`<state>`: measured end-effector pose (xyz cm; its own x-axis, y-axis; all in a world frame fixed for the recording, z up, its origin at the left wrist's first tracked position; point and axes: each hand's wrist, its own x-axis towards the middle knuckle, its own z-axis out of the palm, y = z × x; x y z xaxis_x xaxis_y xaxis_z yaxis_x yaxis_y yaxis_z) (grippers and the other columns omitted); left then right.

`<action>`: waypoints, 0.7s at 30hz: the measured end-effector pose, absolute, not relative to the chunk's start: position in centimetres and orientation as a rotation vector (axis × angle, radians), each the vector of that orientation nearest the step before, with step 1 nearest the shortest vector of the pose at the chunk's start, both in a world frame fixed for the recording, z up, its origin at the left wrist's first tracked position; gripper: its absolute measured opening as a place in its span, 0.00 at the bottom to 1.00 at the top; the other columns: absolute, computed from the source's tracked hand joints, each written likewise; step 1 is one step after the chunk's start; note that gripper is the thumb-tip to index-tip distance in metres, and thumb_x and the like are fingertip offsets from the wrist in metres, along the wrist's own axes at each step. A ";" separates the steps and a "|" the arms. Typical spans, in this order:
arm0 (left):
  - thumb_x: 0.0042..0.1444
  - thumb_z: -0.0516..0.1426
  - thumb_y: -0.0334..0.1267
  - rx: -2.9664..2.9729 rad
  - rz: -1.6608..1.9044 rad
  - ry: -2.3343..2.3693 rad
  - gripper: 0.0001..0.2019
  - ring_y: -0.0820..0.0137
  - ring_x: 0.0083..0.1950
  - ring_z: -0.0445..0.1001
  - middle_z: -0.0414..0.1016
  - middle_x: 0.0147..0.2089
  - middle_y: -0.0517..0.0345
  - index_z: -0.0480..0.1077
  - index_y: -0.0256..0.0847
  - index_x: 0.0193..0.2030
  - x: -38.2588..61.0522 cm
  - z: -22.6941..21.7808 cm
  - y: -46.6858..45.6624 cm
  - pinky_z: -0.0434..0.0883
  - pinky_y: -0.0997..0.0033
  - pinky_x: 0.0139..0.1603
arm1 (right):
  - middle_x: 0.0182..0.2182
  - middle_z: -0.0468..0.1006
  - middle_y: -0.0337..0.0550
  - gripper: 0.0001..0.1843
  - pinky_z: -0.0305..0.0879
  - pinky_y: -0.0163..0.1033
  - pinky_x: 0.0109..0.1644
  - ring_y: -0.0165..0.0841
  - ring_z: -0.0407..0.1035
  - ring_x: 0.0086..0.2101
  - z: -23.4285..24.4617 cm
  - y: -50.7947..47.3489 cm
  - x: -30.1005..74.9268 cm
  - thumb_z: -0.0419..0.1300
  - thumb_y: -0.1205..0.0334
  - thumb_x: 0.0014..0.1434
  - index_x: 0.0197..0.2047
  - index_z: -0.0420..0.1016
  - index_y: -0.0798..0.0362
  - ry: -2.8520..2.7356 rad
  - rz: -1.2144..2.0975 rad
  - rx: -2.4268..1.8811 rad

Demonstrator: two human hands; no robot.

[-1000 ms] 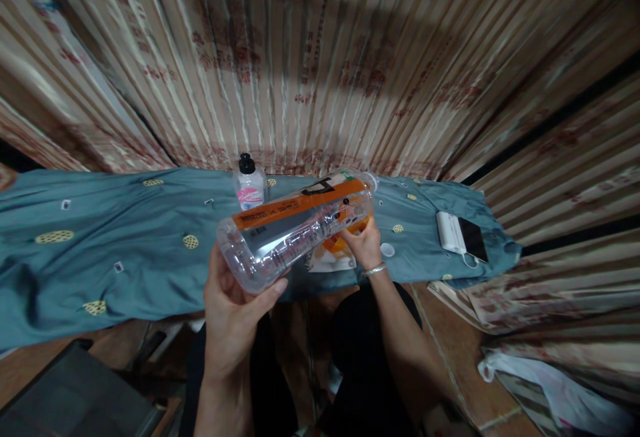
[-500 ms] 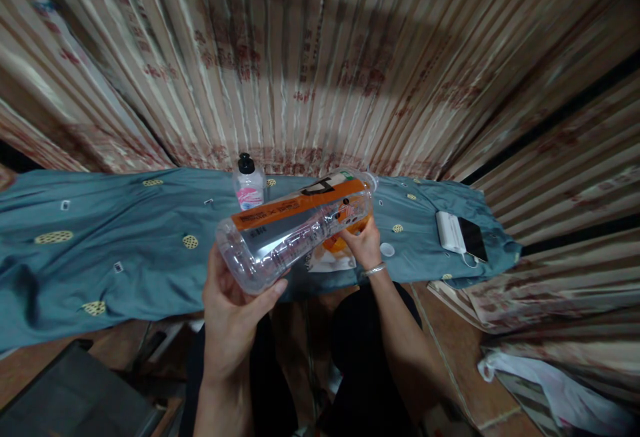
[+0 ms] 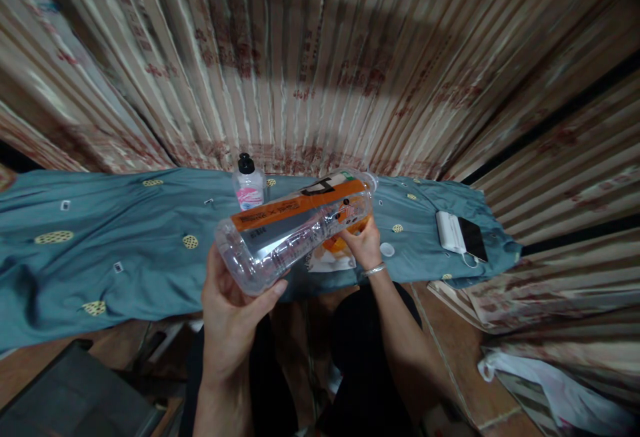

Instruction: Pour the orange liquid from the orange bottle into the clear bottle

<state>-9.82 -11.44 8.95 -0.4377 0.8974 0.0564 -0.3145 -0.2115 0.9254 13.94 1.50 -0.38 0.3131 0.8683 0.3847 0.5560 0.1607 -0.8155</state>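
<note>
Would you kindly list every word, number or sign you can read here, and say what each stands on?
No whole word can be read with certainty.
Large bottle: one big black character, perhaps "4" or a tilted "T"; the smaller print is too blurred.
Small bottle: writing on the pink label, too blurred.
Curtain: reddish characters, too blurred.
Tablecloth: marks on small white patches, too small.

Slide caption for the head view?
Left grip on the base end of a clear, orange-labelled bottle held slantwise over a teal cloth, black-capped bottle standing beyond.
</note>
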 end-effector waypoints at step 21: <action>0.36 0.78 0.31 0.817 1.812 1.097 0.42 0.57 0.54 0.84 0.82 0.60 0.49 0.75 0.47 0.62 -9.9 8.9 -11.4 0.83 0.62 0.51 | 0.43 0.86 0.50 0.39 0.79 0.51 0.47 0.49 0.82 0.43 -0.2 1.5 13.9 0.77 0.40 0.42 0.52 0.72 0.50 -1.346 0.434 -1.505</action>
